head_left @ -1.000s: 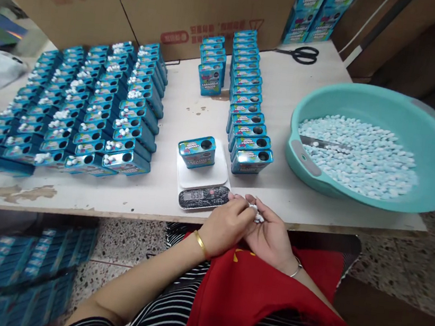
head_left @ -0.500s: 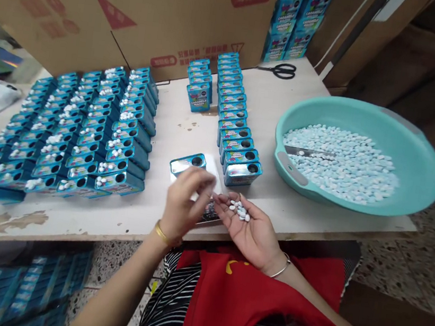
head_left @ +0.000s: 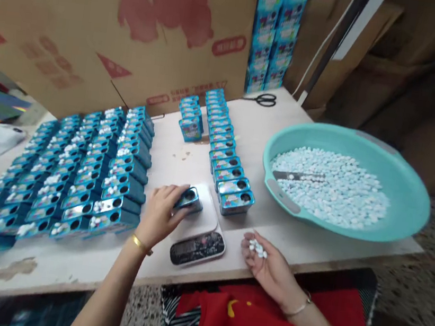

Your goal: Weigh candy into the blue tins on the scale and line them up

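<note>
On a white kitchen scale (head_left: 207,215) stands a blue candy tin (head_left: 194,202) with a dark round hole in its top. My left hand (head_left: 159,213) is closed around the tin's left side, fingers over the top edge and thumb in front. My right hand (head_left: 273,272) is palm up to the right of the scale, its fingers curled under a small heap of pale candies (head_left: 258,248). The scale's black control panel (head_left: 198,248) faces me; its reading is too blurred to make out.
Rows of blue tins (head_left: 92,168) with candies on top fill the left side. Another column of tins (head_left: 223,161) stands behind the scale. A turquoise basin (head_left: 407,209) of candies, with a metal blade-like tool (head_left: 294,176), is at right. Scissors (head_left: 266,100) lie near the cardboard box (head_left: 175,61).
My left hand has left my right palm and now grips the tin on the scale. My right hand has moved right, away from the scale, still holding candies. The head view has shifted.
</note>
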Motion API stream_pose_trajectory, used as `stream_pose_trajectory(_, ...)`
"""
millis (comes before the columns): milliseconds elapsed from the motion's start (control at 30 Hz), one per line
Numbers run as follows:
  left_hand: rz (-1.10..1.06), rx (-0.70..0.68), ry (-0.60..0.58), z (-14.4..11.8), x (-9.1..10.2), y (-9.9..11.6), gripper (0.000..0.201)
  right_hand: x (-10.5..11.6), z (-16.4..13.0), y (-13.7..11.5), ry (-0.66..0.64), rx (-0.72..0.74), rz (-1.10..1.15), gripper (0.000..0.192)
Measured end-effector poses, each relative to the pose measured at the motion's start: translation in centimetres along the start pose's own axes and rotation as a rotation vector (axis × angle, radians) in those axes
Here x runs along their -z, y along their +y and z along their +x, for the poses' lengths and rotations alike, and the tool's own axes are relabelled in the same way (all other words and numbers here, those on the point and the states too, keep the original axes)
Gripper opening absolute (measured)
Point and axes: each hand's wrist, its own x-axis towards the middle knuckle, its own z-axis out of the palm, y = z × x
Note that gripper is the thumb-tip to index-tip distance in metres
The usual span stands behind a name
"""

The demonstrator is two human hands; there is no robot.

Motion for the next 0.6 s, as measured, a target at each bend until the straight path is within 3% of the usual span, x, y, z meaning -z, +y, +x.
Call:
stream_pose_trajectory(100,0.056,0.043,0.044,3.6,0.2,-2.7,0.035,0.3,0.3,0.2,-0.048,0.017,-0.056,0.015)
stream_pose_trajectory(200,0.137,0.117,0.131,9.4,-0.4,-5.8,0.034,0.0,0.3,0.4,-0.082,0.057,-0.131,0.026)
stream_pose_trajectory(400,0.205,0.097,-0.009,19.7,-4.1,-9.5,0.038,-0.2,0.1,0.4,-0.105,0.092,-0.192,0.032)
stream_pose_trajectory(500,0.223,0.116,0.013,21.8,-5.0,-9.4,0.040,-0.2,0.1,0.4,-0.105,0.096,-0.196,0.031)
stream_pose_trajectory(600,0.233,0.163,0.049,20.3,-4.2,-8.5,0.046,0.1,-0.1,0.4,-0.100,0.084,-0.201,0.024)
